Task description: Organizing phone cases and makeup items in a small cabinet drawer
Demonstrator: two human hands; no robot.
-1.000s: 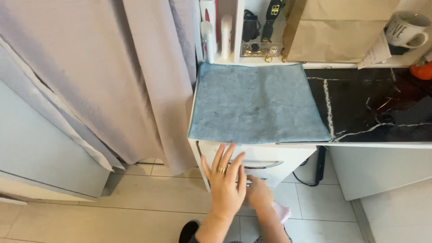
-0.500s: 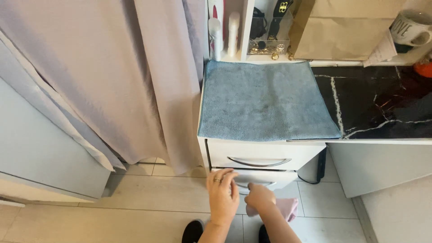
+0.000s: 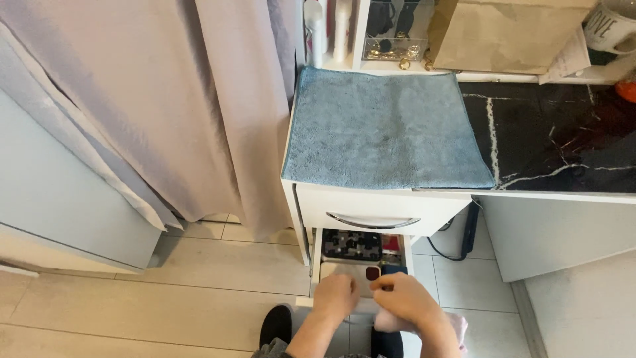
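Both hands, left hand [image 3: 336, 293] curled and right hand [image 3: 405, 299] gripping a soft, light pink cloth [image 3: 456, 326], hover at the open drawer [image 3: 361, 255] at six o'clock.

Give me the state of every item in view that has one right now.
Lower drawer: pulled open, small items inside.
Upper drawer: shut.
Blue towel: spread flat on the unit top.
Curtain: drawn, hanging to the floor.
Left hand: at the open drawer's front.
Right hand: holding a pink cloth.

grey curtain [image 3: 165, 99], tiled floor [image 3: 165, 298]
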